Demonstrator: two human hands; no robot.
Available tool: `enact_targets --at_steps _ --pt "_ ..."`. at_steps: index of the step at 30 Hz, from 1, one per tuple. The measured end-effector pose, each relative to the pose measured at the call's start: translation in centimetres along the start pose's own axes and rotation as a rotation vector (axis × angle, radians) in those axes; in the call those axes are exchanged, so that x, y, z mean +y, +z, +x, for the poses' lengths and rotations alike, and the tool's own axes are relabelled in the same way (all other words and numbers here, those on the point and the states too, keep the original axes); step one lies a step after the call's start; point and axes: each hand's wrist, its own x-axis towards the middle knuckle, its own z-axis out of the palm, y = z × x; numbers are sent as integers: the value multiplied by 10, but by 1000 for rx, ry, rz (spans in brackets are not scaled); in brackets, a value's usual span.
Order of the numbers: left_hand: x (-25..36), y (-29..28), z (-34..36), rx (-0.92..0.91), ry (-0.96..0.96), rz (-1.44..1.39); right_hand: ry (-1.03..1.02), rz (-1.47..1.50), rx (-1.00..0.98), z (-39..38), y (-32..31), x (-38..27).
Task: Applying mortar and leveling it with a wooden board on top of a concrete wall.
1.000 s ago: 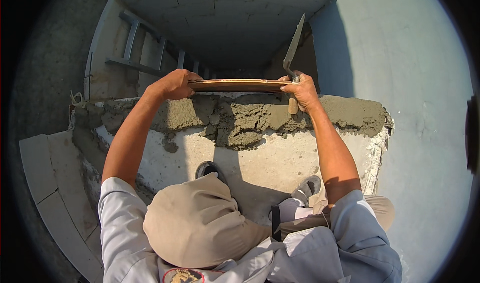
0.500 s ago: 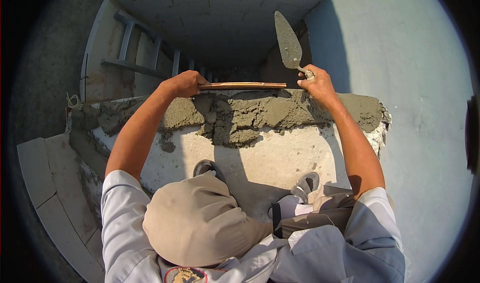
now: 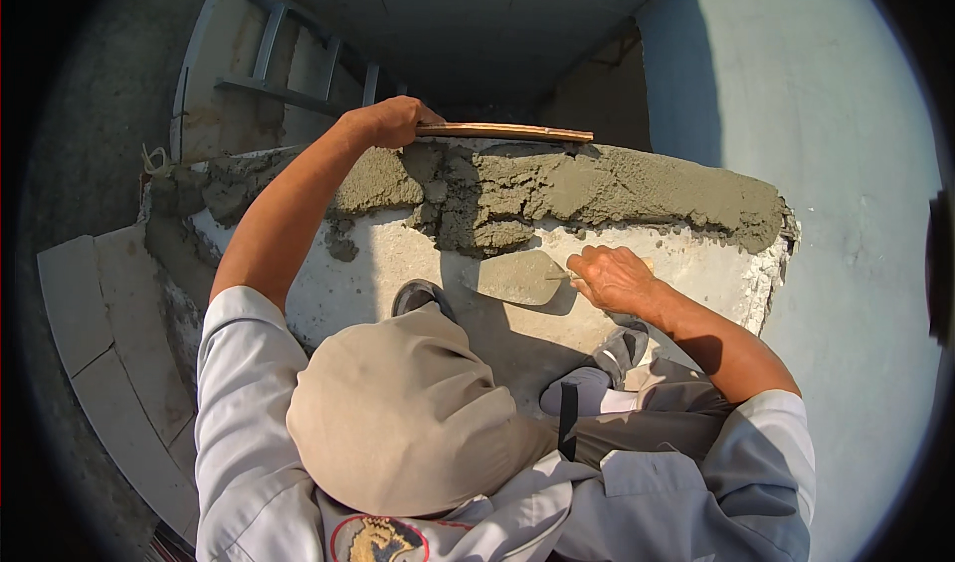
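Note:
My left hand [image 3: 396, 120] grips one end of a thin wooden board [image 3: 505, 132], held along the far side of a rough strip of grey wet mortar [image 3: 597, 186] on the ledge. My right hand [image 3: 609, 279] has its fingers wrapped round a trowel's handle; the flat blade [image 3: 512, 278] is low over the pale slab [image 3: 398, 244], just on my side of the mortar. I cannot tell whether the blade touches the slab.
A metal ladder [image 3: 267, 55] leans in a shadowed, block-walled drop [image 3: 517, 5] beyond the ledge. A pale plastered wall [image 3: 836, 164] runs down the right side. Cut blocks [image 3: 90, 323] line the left. My feet in sandals [image 3: 418, 293] stand on the slab.
My right hand has let go of the board and swung the trowel down toward me, from above the mortar to low over the slab. My left hand still holds the board, which appears higher in view.

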Motion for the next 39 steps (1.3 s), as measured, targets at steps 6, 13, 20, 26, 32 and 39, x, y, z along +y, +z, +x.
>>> enact_targets --at_steps 6,13,20,26,32,39 --pt "19 -2 3 -56 -35 56 34 -89 90 26 32 4" --pt "4 2 5 -39 -12 58 -1 -45 106 21 30 -1" --pt "7 -1 8 -55 -19 15 20 -31 110 17 32 0" --pt "-3 3 0 -4 41 4 15 -39 107 21 33 -4" --pt "1 -13 7 -97 3 79 23 -9 111 19 27 -7" --pt "6 -11 4 -102 -49 71 76 -22 91 18 36 -10"
